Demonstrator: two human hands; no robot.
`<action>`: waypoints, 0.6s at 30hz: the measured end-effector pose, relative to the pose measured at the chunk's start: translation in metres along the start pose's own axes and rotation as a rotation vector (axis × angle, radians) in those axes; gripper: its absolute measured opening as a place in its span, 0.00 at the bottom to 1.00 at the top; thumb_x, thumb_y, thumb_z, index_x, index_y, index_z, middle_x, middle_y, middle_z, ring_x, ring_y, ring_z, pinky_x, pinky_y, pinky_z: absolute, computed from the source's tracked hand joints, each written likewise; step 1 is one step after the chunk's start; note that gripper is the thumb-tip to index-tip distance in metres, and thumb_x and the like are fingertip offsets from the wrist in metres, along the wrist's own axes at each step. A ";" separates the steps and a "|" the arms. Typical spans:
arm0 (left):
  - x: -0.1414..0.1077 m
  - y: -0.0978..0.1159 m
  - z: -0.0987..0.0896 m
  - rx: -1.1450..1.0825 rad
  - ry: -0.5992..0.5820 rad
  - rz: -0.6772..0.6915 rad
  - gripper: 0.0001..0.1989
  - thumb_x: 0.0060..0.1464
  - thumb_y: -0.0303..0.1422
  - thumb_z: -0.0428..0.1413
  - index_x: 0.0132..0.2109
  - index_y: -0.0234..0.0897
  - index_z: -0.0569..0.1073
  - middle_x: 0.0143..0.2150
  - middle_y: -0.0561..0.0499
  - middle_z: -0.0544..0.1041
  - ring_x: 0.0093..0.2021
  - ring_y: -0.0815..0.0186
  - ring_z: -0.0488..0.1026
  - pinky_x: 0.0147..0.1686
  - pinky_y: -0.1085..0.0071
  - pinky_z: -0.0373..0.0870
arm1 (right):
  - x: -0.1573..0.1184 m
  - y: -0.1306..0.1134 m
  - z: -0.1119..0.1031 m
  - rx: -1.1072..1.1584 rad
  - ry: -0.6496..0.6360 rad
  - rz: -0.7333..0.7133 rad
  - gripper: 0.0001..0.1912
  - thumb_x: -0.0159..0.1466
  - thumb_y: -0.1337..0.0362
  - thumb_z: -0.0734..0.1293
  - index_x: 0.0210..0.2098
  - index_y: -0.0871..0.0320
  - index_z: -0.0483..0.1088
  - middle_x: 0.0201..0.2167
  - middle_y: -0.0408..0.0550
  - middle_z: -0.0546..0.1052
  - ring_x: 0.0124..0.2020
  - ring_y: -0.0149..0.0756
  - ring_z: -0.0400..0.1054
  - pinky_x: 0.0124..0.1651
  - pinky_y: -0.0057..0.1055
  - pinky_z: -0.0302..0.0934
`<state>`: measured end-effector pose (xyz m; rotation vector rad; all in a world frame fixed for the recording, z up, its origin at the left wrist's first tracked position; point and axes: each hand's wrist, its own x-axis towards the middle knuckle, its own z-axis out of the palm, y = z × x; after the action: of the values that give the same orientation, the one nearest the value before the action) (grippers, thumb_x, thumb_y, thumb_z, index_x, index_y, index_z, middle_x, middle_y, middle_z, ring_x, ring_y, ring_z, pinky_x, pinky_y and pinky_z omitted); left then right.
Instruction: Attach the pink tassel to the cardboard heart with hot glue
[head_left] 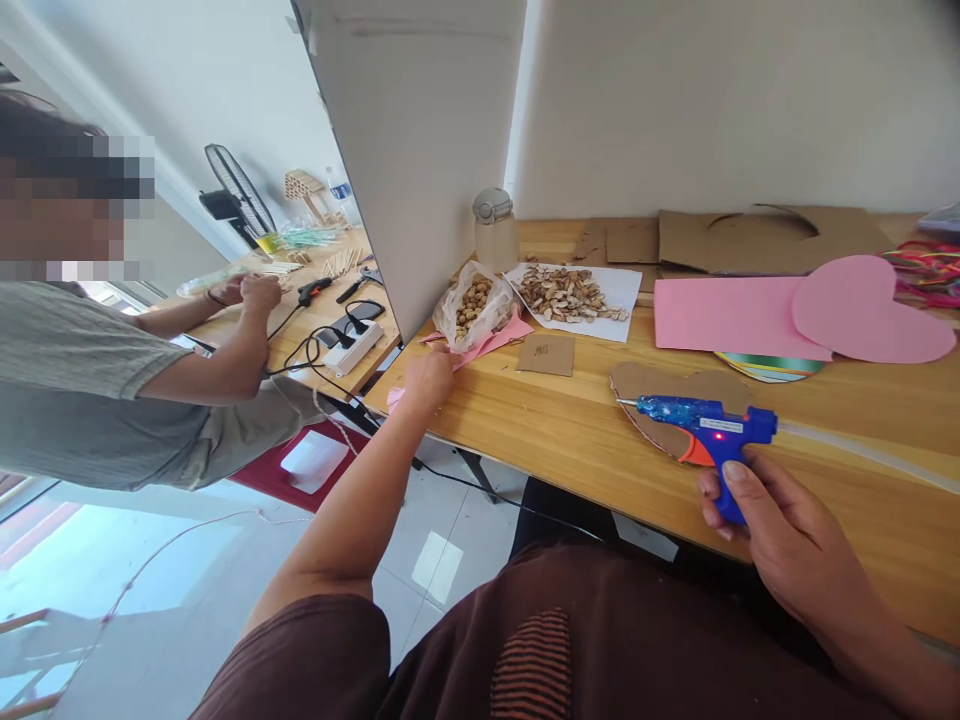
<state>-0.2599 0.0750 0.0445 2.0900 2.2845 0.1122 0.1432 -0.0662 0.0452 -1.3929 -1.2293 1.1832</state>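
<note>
My right hand is wrapped round the handle of a blue glue gun, its metal tip pointing left and a red light lit on its side. Beneath the gun lies a brown cardboard heart. At the table's left end, my left hand rests on pink paper, its fingers too small and hidden to read. Just beyond it sits a plastic bag of nuts. Shell pieces are piled on a white sheet. A small cardboard square lies in front of them.
Pink paper and a pink heart lie at the right, before cardboard. A jar stands by the wall. At left, another person works at a table with a power strip; a black cable hangs below.
</note>
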 end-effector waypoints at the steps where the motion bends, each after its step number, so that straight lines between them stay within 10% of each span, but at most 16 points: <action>1: 0.001 -0.001 0.000 0.000 0.005 0.000 0.29 0.54 0.22 0.52 0.58 0.52 0.79 0.64 0.47 0.75 0.60 0.51 0.74 0.51 0.62 0.73 | -0.001 0.000 0.000 0.008 0.003 -0.004 0.20 0.65 0.42 0.68 0.34 0.52 0.69 0.30 0.42 0.71 0.25 0.31 0.64 0.25 0.28 0.61; 9: 0.004 -0.002 0.002 0.016 0.094 -0.087 0.19 0.64 0.29 0.47 0.55 0.41 0.78 0.48 0.39 0.83 0.51 0.50 0.80 0.46 0.61 0.73 | -0.006 -0.003 -0.006 0.039 0.064 -0.023 0.19 0.66 0.44 0.69 0.32 0.52 0.69 0.29 0.42 0.71 0.25 0.30 0.64 0.25 0.28 0.59; 18: 0.012 0.000 -0.007 0.007 0.066 -0.060 0.13 0.61 0.30 0.53 0.48 0.42 0.80 0.55 0.44 0.81 0.54 0.54 0.78 0.48 0.66 0.73 | -0.002 0.002 -0.005 0.026 0.039 -0.009 0.19 0.66 0.44 0.68 0.32 0.53 0.69 0.30 0.42 0.71 0.25 0.31 0.64 0.26 0.28 0.60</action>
<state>-0.2616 0.0868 0.0512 2.0483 2.3856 0.1733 0.1480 -0.0684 0.0436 -1.3837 -1.1879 1.1565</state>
